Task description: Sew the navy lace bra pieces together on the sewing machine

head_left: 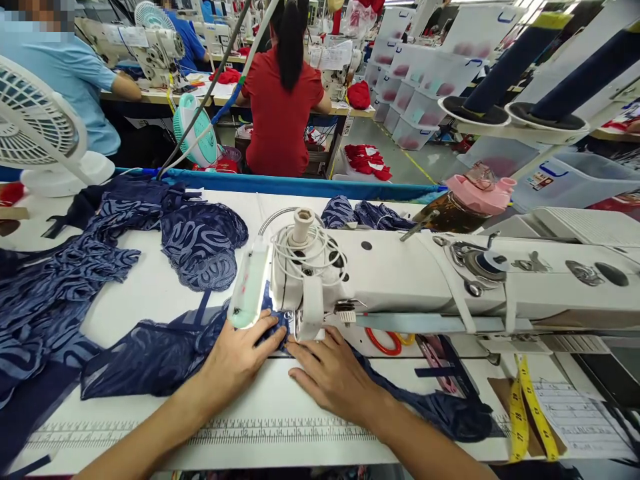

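A navy mesh bra [155,353] lies across the front of the sewing machine [395,267], its middle under the presser foot. My left hand [245,350] rests on the fabric left of the needle area, fingers stretched out and fingertips pressing down. On the right, my right hand [333,373] lies palm down with its fingers apart, the fingertips close to the presser foot. Past this hand, the other end of the bra [447,413] trails along the table. The machine head and my fingers hide the stitching spot.
Navy patterned pieces [45,293] pile up at left, with a patterned cup [205,243] behind. Red-handled scissors [383,341] lie under the machine arm. A yellow tape measure [520,407] hangs at right. A white fan [45,127] stands back left. Co-workers sit ahead.
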A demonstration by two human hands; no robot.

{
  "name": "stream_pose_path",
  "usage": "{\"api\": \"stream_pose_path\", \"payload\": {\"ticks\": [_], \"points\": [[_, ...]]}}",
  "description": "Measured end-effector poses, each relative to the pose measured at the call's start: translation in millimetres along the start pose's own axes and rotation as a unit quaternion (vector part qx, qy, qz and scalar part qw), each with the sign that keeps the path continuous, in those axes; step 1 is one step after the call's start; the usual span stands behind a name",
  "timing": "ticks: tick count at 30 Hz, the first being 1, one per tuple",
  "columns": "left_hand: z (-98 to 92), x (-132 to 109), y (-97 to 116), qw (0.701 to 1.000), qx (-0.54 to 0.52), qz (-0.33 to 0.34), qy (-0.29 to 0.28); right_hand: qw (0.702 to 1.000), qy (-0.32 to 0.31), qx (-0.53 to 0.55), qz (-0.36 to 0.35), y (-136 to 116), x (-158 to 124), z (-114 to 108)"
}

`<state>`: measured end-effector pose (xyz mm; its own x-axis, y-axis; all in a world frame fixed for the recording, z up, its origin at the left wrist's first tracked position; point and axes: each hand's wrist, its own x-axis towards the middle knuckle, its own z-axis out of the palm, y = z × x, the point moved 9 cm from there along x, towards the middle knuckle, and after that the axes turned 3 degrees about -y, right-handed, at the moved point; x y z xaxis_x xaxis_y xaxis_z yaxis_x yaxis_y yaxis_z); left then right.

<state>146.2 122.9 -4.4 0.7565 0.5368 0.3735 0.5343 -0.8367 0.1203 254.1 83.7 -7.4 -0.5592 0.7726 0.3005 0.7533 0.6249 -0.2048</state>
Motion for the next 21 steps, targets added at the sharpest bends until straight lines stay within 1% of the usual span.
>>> {"api": "stream_pose_path", "payload": {"ticks": [3,5,11,14,18,21], "points": [[-0.3,8.2,-9.4,0.999,-0.027,0.013,-0.014,1.000,-0.023,-0.005,0.007,2.3,1.7,4.4],[-0.4,10.7,-11.2,0.999,-0.042,0.010,-0.019,0.999,-0.038,-0.006,0.007,1.3,1.9,6.7],[6.1,7.3,-2.3,0.999,0.008,0.002,-0.031,0.999,-0.041,-0.007,0.017,0.1,-1.3,7.3],[8.5,6.3,-4.4,1.000,0.006,-0.005,-0.024,0.999,-0.040,0.002,0.016,1.9,-1.3,7.3],[14.8,10.1,-9.0,0.999,0.042,-0.017,-0.028,0.999,-0.046,0.013,0.019,5.4,2.0,9.5],[13.6,15.0,-7.0,0.999,0.051,-0.008,-0.008,0.998,-0.056,0.020,0.021,6.2,4.0,9.6]]}}
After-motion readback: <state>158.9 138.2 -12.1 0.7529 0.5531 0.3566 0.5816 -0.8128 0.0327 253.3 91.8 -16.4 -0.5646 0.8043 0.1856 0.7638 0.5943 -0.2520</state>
